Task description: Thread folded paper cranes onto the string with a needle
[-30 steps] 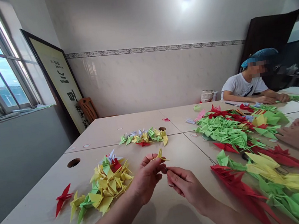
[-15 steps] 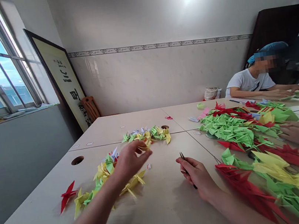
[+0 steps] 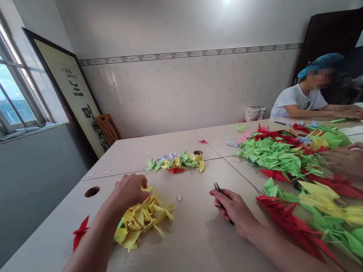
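Our left hand point(image 3: 128, 190) lies knuckles-up on the far edge of the heap of yellow paper cranes point(image 3: 142, 219), fingers curled down into it. Our right hand point(image 3: 231, 206) is closed in a fist around a small dark metal tool point(image 3: 217, 188), its tips pointing up and away, and rests on the table point(image 3: 199, 251) well apart from the heap. As we judge it, picking from such a loose pile goes best with a light pinch on one wing, lifting straight up so the neighbours do not drag along and the folds stay crisp.

We cannot tell whether the left fingers already grip a crane, as the hand's back hides them. Whether the tool is scissors or tweezers is unclear. A co-worker's hands point(image 3: 349, 161) rest by the green, red and yellow paper point(image 3: 315, 207) at the right, which blurs toward the edge.
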Available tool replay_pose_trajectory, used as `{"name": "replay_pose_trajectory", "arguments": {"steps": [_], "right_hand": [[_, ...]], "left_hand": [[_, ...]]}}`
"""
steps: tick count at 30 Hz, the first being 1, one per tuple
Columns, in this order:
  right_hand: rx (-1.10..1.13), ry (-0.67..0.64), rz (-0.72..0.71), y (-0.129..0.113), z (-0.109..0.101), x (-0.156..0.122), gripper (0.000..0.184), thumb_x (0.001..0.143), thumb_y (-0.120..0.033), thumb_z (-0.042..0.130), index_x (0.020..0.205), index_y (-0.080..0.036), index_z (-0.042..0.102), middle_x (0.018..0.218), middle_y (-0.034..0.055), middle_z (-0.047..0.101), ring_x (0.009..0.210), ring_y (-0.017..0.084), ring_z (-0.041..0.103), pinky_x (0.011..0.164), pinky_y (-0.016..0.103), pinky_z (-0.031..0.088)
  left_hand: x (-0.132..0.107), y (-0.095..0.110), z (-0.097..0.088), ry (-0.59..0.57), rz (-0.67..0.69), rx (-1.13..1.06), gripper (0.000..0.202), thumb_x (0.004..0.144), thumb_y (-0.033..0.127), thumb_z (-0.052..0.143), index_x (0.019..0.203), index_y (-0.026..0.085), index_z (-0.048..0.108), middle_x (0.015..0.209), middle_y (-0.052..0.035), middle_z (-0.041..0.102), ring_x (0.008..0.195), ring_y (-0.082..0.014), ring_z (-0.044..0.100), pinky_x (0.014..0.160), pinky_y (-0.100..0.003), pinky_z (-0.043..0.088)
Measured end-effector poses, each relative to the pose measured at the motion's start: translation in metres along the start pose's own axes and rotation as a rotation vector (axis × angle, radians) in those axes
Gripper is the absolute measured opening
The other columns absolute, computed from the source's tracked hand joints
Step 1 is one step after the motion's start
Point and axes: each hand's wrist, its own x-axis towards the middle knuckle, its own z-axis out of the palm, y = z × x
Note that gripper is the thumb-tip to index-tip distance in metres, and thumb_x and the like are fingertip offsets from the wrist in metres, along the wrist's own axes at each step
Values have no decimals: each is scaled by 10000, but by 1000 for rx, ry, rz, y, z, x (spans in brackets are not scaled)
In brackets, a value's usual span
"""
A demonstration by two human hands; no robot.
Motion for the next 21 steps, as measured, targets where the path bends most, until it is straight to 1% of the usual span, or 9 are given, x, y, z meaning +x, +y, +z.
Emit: {"name": "replay_pose_trajectory", "arguments": {"steps": [3,6,8,9,10,12,15,18,21], "right_hand": [[-13,-10,-1,1,0,0,308,668,-434,599,753,-139,581,525,-63,449,366,35,332,335,157,200],[-24,-22,-13,1,1,0,294,685,-424,589,749,-137,577,532,-60,447,375,36,337,338,157,204],[-29,-33,-26,2,1,0,281,695,-417,586,736,-139,572,536,-59,445,383,36,337,342,157,212],[-33,-39,-31,2,1,0,275,698,-414,587,723,-141,568,535,-58,445,386,36,337,344,158,215],[-37,-46,-36,2,1,0,270,701,-410,589,709,-141,563,533,-57,446,388,36,337,345,158,216],[-49,-58,-43,3,1,1,269,706,-409,590,691,-143,556,533,-53,453,391,37,340,345,158,215],[-64,-74,-56,4,1,3,272,717,-415,579,705,-144,557,543,-49,462,388,38,342,344,159,208],[-73,-92,-75,6,0,5,272,725,-416,568,706,-145,551,542,-49,464,387,42,342,346,162,214],[-79,-105,-96,7,0,6,271,733,-413,558,702,-144,549,546,-44,472,396,47,351,354,165,235]], "left_hand": [[-6,4,-8,-14,2,-12,247,607,282,573,833,207,637,923,-93,633,926,-311,516,709,-368,387],[-12,13,-10,68,81,-52,293,672,327,546,929,214,631,967,-86,628,985,-299,497,783,-374,378],[-12,22,-8,131,160,-81,305,720,318,514,984,208,619,1015,-82,620,1006,-275,498,834,-362,367],[-8,27,-6,142,190,-96,310,740,299,495,1011,201,610,1037,-82,615,1012,-263,502,851,-351,363],[-3,32,-3,135,203,-108,314,754,275,481,1033,193,601,1048,-85,613,1011,-253,510,859,-344,363],[16,42,6,81,187,-121,319,766,232,476,1062,189,587,1043,-93,614,997,-251,527,854,-346,374],[56,53,22,0,129,-121,313,746,190,550,1057,204,584,1023,-91,612,983,-257,538,836,-367,401],[93,59,40,-48,63,-139,264,803,253,545,1054,170,553,1079,-84,564,977,-218,533,839,-402,431],[117,61,52,-53,-10,-199,290,840,302,498,1088,153,512,1108,-81,529,953,-195,539,807,-402,465]]}}
